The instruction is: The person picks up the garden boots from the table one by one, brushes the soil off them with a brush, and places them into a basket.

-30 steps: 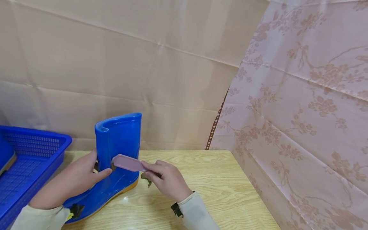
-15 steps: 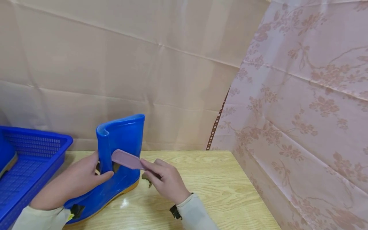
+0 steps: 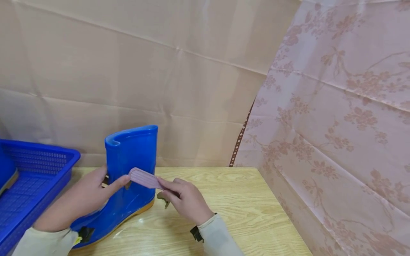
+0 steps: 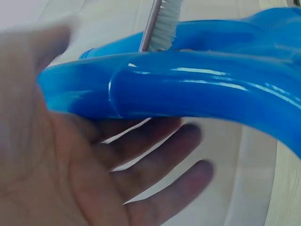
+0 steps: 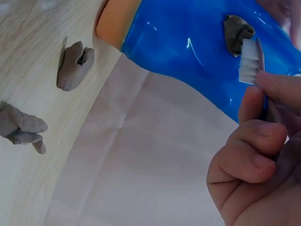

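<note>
The left hand [image 3: 83, 193] just brought its thumb up: 0.5 s ago it sat lower on the boot [image 3: 137, 153], now from the head cam it overlaps the end of the brush [image 3: 145, 178]. Left wrist cam shows a gap between them though. The boot's top has also shifted a touch left. It's standing on the table [image 3: 243, 199], toe toward the near left. There's a brownish lump [image 5: 234, 34] on the shaft with the bristles [image 5: 249, 63] right at it, so that spot isn't clean yet imo.

The right hand [image 3: 187, 199] is pinching the brush handle. The left is spread, fingers pretty straight on 1 side of the shaft, thumb on the other.

Hard to make out: from the head cam, thumb and brush cover most of that lump, and up close the thumb is a blur. Right wrist cam shows a heel lump [image 5: 75, 67] and an outer lump [image 5: 23, 128] loose on the table, but I only spot 1 of them from the head. The basket [image 3: 41, 146] is cut off, same for the blue thing [image 3: 7, 171] in it. 2nd boot? Can't swear to it.
</note>
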### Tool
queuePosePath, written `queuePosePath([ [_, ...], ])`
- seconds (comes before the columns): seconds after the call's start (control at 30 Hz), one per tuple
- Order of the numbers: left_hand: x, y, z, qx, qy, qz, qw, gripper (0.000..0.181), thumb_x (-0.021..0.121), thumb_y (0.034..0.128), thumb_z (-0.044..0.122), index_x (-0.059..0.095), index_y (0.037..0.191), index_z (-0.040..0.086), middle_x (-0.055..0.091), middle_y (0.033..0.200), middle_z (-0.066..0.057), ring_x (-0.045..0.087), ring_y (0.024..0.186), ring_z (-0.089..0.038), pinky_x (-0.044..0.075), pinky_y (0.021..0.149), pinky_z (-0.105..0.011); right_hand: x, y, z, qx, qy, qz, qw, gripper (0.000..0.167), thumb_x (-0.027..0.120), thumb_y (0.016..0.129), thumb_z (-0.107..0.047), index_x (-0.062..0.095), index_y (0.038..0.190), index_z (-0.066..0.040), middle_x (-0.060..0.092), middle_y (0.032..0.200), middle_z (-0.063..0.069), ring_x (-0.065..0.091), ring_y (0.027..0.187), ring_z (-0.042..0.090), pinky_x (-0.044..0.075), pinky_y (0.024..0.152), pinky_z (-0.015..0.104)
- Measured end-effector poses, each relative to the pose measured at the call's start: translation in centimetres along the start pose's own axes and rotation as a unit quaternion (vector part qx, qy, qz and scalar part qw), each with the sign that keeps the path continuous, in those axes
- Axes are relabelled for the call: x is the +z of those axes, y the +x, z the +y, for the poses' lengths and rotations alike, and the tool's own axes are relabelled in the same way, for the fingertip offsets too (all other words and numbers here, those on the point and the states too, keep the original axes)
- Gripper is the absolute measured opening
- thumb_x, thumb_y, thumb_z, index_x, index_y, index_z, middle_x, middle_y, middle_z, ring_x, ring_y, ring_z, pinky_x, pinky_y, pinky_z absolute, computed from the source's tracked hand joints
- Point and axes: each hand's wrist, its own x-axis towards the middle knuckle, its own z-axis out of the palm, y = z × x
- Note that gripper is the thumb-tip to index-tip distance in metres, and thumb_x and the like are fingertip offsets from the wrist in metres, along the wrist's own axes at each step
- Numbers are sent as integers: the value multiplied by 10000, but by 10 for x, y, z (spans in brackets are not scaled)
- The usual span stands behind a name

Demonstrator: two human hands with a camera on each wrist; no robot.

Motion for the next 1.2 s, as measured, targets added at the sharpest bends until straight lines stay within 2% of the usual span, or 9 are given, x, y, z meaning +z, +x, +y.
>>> queuePosePath([
  [0.13,0,-2,2,176,-184,266,9993,757,358,1107,526,310,1564,-76,604,1345,-347,664,1107,-517,570,808,-666,-2,0,0,-292,-12,264,9992,391,662,1032,-234,640,1422,-246,568,792,-106,406,630,-1,346,515,142],
  [0.27,0,-4,3,408,-143,399,9983,738,381,1115,480,211,1605,-45,603,1344,-352,689,1071,-485,580,788,-652,-1,0,-2,-669,218,518,9962,399,661,1031,-172,638,1428,-195,602,830,-57,423,656,18,340,544,129],
  [0.37,0,-5,4,560,-31,405,9976,758,411,1112,464,142,1625,-24,601,1347,-354,694,1063,-487,576,792,-664,0,-1,-3,-777,268,350,9960,422,652,1033,-159,612,1452,-195,617,859,-51,437,664,-2,365,552,111],
  [0.53,0,-6,5,569,79,276,9980,761,406,1111,474,159,1621,-34,610,1342,-345,683,1080,-514,565,815,-682,0,-2,-5,-537,41,9,9985,423,636,1042,-200,595,1462,-234,608,854,-92,438,644,-38,379,537,107],
  [0.77,0,-5,3,238,6,225,9995,786,351,1114,507,147,1611,-66,568,1377,-375,650,1119,-546,557,814,-694,-1,-1,-3,-167,-59,-107,9998,414,640,1036,-270,607,1449,-267,598,831,-137,427,633,-24,371,523,134],
  [1.0,-1,-4,2,154,-63,189,9997,795,323,1115,518,117,1617,-62,519,1425,-385,610,1174,-571,537,840,-711,-1,-1,2,-67,-39,-176,9998,401,635,1036,-309,620,1435,-274,597,824,-147,443,645,-24,385,533,144],
  [1.1,0,-4,3,190,45,226,9996,797,349,1110,521,168,1599,-82,603,1330,-365,685,1056,-500,572,802,-657,-2,-1,1,-129,132,-119,9998,400,646,1033,-291,626,1431,-274,590,818,-131,449,647,-14,380,531,147],
  [1.2,0,-4,5,393,112,291,9987,764,391,1110,493,227,1578,-88,666,1248,-318,720,987,-417,590,777,-624,-1,-1,-1,-269,401,-68,9988,406,656,1031,-233,622,1434,-266,597,829,-100,468,658,-7,395,540,141],
])
